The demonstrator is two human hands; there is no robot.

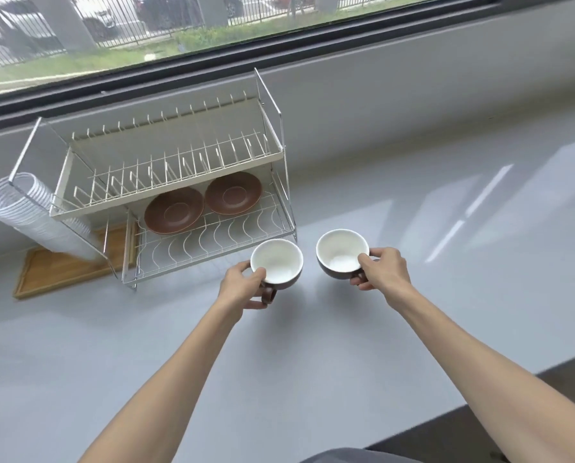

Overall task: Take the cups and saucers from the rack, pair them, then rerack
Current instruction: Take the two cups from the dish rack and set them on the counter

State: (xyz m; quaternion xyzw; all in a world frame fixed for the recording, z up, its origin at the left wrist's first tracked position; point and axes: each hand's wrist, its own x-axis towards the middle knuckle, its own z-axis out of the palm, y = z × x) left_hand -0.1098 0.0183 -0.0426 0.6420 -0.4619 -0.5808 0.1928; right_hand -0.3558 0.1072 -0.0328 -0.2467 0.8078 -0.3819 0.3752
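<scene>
I hold two brown cups with white insides above the grey counter, just in front of the rack's right corner. My left hand (242,287) grips the left cup (277,262) at its handle. My right hand (381,267) grips the right cup (341,252) at its handle. Both cups are upright and a little apart. Two brown saucers lie flat on the lower shelf of the white wire dish rack (185,182): the left saucer (174,210) and the right saucer (234,193). The rack's upper shelf holds nothing.
A stack of clear plastic cups (25,208) hangs tilted at the rack's left end, over a wooden tray (62,265). The grey counter (413,295) runs right and toward me. A window sill lies behind the rack.
</scene>
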